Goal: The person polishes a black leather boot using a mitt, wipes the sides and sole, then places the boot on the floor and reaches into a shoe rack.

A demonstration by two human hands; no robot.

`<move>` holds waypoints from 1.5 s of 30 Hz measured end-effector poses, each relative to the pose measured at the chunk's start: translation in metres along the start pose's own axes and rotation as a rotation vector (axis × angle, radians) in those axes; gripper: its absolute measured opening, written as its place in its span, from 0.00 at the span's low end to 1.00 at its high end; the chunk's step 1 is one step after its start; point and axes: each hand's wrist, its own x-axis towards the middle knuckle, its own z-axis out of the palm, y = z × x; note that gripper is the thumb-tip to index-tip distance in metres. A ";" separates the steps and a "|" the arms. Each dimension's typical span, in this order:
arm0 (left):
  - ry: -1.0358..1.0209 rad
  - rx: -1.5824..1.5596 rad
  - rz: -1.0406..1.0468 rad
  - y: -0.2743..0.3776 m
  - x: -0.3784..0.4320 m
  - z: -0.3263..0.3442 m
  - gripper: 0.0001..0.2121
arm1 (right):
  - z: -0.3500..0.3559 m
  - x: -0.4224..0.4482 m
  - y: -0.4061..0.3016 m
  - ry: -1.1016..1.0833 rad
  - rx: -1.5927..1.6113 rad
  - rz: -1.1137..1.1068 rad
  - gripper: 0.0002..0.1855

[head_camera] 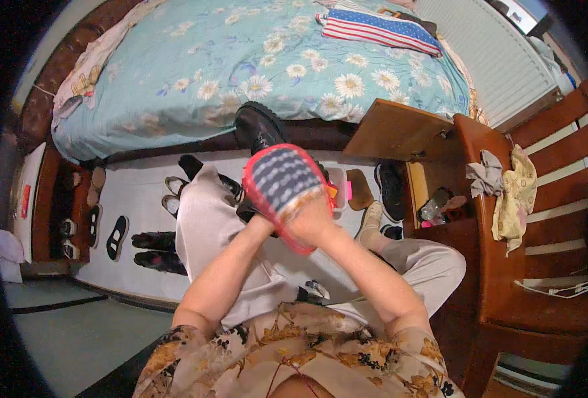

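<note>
A black leather boot [260,128] with a chunky sole points away from me, in front of the bed. My right hand [306,211] is inside a mitt-like pad [288,176] with dark and white stripes and a red rim, which covers part of the boot. My left hand [263,224] is mostly hidden behind the pad, beside a black part of the footwear; its grip does not show clearly. Another black shoe [230,186] lies by my knee. Behind the pad stands a clear plastic box [341,186] with coloured things in it.
A bed with a floral cover [214,74] stands ahead. Black boots [157,248], a dark slip-on shoe [117,238] and black sneakers [389,191] lie on the white floor covering [110,184]. At right are an open wooden cabinet door [398,132] and a wooden chair with cloths [515,199].
</note>
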 end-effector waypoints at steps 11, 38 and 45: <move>0.002 -0.078 0.009 0.032 0.016 -0.018 0.20 | 0.006 -0.012 0.022 -0.092 -0.082 0.057 0.16; -0.583 0.028 -0.510 0.105 0.051 -0.084 0.18 | -0.003 -0.002 0.047 0.036 0.189 0.420 0.14; -0.051 -0.083 -0.099 0.048 0.017 -0.027 0.18 | 0.002 -0.001 0.021 -0.068 0.009 0.039 0.18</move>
